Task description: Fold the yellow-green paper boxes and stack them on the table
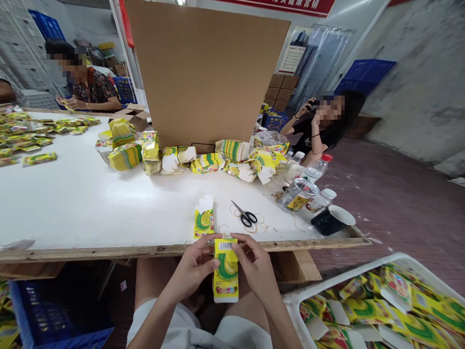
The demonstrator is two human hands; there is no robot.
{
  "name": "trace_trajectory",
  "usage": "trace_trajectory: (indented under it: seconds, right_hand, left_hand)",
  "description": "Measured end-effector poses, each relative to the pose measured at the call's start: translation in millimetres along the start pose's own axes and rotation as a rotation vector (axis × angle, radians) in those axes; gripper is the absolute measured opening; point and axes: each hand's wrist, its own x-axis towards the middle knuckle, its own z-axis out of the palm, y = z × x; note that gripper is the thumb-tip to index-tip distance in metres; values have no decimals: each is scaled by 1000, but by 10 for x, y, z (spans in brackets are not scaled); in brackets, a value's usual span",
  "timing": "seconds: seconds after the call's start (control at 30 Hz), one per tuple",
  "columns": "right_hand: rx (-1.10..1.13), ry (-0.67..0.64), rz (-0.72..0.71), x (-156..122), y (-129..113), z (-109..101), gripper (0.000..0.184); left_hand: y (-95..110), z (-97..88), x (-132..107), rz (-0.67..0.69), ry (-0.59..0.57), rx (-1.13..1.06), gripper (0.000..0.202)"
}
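Both of my hands grip one yellow and green carton just below the table's front edge, above my lap. My left hand is closed on its left side with the thumb across the front. My right hand pinches the top right corner near the barcode. A flat stack of the same cartons lies on the white table just beyond my hands. Black scissors and several rubber bands lie to the right of that stack.
Heaps of folded cartons sit in front of a tall upright cardboard sheet. Bottles, a plastic cup and a black cup stand at the table's right end. A white bin of cartons is at lower right. Two other people sit nearby.
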Motion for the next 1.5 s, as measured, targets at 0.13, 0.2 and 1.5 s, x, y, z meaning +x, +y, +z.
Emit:
trace_trajectory:
  seconds: [0.13, 0.2, 1.5]
  right_hand:
    - [92, 16, -1, -42, -38, -46, 26]
    - [-40, 73, -6, -129, -60, -269, 28]
    - [434, 33, 202, 119, 185, 415, 34]
  left_hand:
    - [-71, 166, 41, 24, -10, 26, 49]
    - [-124, 174, 74, 45, 2, 136, 46]
    - [-144, -283, 211, 5, 223, -314, 45]
